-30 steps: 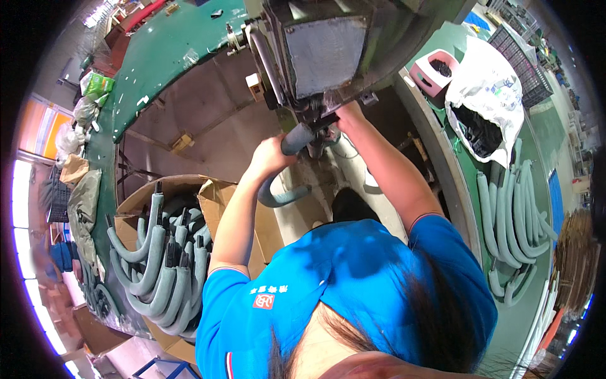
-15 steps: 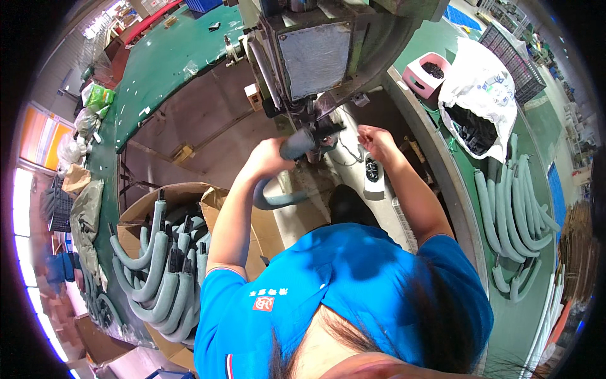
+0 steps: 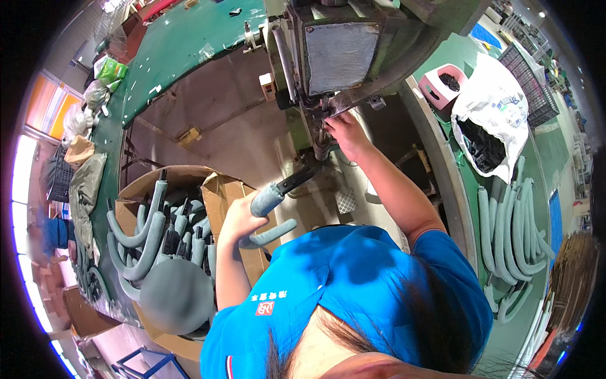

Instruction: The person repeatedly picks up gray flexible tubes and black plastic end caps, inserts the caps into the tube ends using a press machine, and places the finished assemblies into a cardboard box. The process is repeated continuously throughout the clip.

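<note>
Left hand (image 3: 238, 218) fingers clamped on bent grey hose (image 3: 270, 197), near-left of machine (image 3: 334, 57), above box (image 3: 218, 189) of hoses. Right hand (image 3: 344, 134) at machine's underside; fingers curled, grip unclear.

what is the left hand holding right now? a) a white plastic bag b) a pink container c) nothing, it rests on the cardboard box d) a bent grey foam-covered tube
d: the left hand grips a bent grey foam-covered tube with a dark bare end, held above the cardboard box of similar tubes, while the right hand reaches up to the machine.
</note>
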Available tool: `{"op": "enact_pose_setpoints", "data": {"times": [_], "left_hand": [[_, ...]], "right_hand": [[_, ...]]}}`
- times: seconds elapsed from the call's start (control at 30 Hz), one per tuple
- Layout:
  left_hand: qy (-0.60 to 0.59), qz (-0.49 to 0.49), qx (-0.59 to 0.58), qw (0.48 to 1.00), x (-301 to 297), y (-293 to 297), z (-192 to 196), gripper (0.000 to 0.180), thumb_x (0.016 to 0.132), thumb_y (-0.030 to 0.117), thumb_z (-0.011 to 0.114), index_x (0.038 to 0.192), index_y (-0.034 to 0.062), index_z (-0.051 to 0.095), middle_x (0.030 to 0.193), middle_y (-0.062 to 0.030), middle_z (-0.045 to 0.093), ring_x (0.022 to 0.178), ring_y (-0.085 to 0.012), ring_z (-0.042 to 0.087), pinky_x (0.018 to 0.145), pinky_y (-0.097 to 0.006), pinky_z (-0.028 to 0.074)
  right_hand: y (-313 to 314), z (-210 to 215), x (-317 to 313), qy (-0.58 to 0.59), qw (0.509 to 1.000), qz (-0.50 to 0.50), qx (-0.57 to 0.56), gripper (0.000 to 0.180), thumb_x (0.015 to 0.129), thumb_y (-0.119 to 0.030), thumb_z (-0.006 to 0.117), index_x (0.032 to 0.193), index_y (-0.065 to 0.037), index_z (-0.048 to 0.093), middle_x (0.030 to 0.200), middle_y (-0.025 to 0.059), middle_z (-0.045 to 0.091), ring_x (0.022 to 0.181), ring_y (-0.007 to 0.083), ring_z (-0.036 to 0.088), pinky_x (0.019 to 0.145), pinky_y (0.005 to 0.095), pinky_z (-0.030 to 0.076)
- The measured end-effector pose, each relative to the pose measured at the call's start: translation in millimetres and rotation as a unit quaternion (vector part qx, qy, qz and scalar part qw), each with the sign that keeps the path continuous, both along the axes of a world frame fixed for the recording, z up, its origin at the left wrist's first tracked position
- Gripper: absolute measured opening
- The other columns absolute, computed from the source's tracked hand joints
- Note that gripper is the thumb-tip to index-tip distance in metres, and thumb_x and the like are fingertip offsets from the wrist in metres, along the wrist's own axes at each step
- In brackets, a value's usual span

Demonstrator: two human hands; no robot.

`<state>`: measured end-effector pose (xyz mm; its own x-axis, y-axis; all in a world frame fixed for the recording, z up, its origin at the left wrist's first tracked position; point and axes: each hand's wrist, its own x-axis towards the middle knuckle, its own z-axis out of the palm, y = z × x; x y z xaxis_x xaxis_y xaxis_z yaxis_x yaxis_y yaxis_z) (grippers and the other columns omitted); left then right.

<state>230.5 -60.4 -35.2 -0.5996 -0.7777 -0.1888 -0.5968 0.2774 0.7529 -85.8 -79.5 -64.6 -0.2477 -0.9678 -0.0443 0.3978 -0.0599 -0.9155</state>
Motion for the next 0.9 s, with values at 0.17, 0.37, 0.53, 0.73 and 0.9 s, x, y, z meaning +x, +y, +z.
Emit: {"op": "enact_pose_setpoints", "data": {"times": [0.17, 0.37, 0.53, 0.73, 0.9], "left_hand": [[-0.001, 0.057, 0.023, 0.998, 15, 31, -19, 0.042, 0.059, 0.013, 0.065, 0.100, 0.0055, 0.060, 0.080, -0.0166, 0.063, 0.076, -0.0286, 0.064, 0.073, -0.035, 0.049], [0.017, 0.074, 0.026, 0.997, -4, 39, 1, 0.041, 0.059, 0.012, 0.065, 0.098, 0.0037, 0.060, 0.077, -0.0155, 0.062, 0.071, -0.0244, 0.062, 0.071, -0.033, 0.049], [0.054, 0.073, 0.009, 0.996, -22, 41, 13, 0.037, 0.058, 0.010, 0.065, 0.093, 0.0001, 0.058, 0.068, -0.0086, 0.057, 0.063, -0.0143, 0.053, 0.064, -0.029, 0.046], [0.053, 0.032, -0.022, 0.998, -42, 48, 28, 0.028, 0.060, 0.008, 0.067, 0.086, 0.0045, 0.057, 0.071, -0.0136, 0.059, 0.065, -0.0252, 0.061, 0.064, -0.032, 0.047], [0.149, 0.033, -0.019, 0.988, -63, 51, 37, 0.026, 0.064, 0.005, 0.069, 0.087, 0.0020, 0.057, 0.072, -0.0083, 0.061, 0.067, -0.0146, 0.060, 0.064, -0.028, 0.047]], "right_hand": [[0, -8, 8, 0.034, 0.998, -0.013, -0.052, 0.036, 0.094, -0.014, 0.052, 0.130, -0.011, 0.049, 0.097, -0.0054, 0.053, 0.083, 0.0086, 0.044, 0.082, 0.0266, 0.038], [-8, -27, 7, 0.353, 0.923, -0.103, -0.112, 0.023, 0.095, -0.019, 0.048, 0.107, 0.000, 0.053, 0.070, 0.0082, 0.054, 0.062, 0.0186, 0.047, 0.060, 0.0318, 0.042], [-21, -45, 2, 0.296, 0.945, -0.067, -0.125, 0.027, 0.094, -0.024, 0.050, 0.109, -0.002, 0.053, 0.078, 0.0094, 0.058, 0.073, 0.0208, 0.057, 0.067, 0.0340, 0.046], [19, -21, -34, -0.055, 0.985, -0.161, 0.037, 0.031, 0.092, -0.035, 0.053, 0.113, -0.013, 0.053, 0.116, 0.0015, 0.056, 0.109, 0.0140, 0.051, 0.094, 0.0350, 0.039], [108, -66, -78, 0.167, 0.975, -0.038, 0.143, 0.033, 0.092, -0.028, 0.053, 0.108, 0.000, 0.057, 0.106, 0.0054, 0.059, 0.099, 0.0144, 0.052, 0.088, 0.0274, 0.040]]}}
